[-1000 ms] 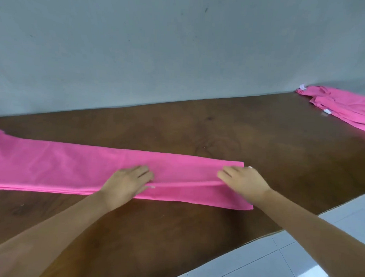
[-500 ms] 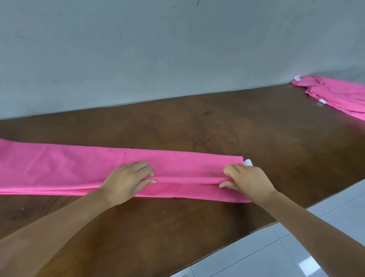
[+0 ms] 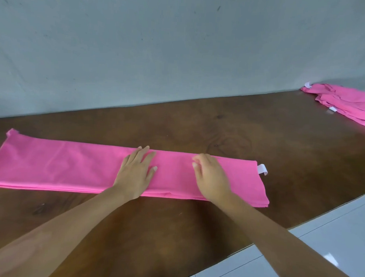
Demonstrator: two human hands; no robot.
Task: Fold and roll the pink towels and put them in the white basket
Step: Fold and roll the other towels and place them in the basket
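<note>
1. A long pink towel, folded lengthwise into a narrow strip, is seen stretched flat across the brown wooden desk, running from the left edge of view to just past the right hand.
2. The left hand is laid palm-down on the towel near its middle; its fingers are straight and close together, flat on the cloth, nothing gripped.
3. The right hand is placed on the same towel, just beside the left and apart from it, a bare band of pink showing between the two.
4. The right hand's fingers are bent slightly at the far edge of the strip; whether cloth is pinched under them cannot be told.
5. Beyond the right fingers, at the towel's right end, a small white label is seen sticking out past the edge onto the desk.
6. Stacked layers are visible along the near edge of the strip, below both wrists.
7. Well away from the right fingers, at the far right corner of the desk, a loose heap of more pink towels is spotted against the grey wall.
8. Pale floor tiles are shown below the desk's near edge, under the right forearm.
</note>
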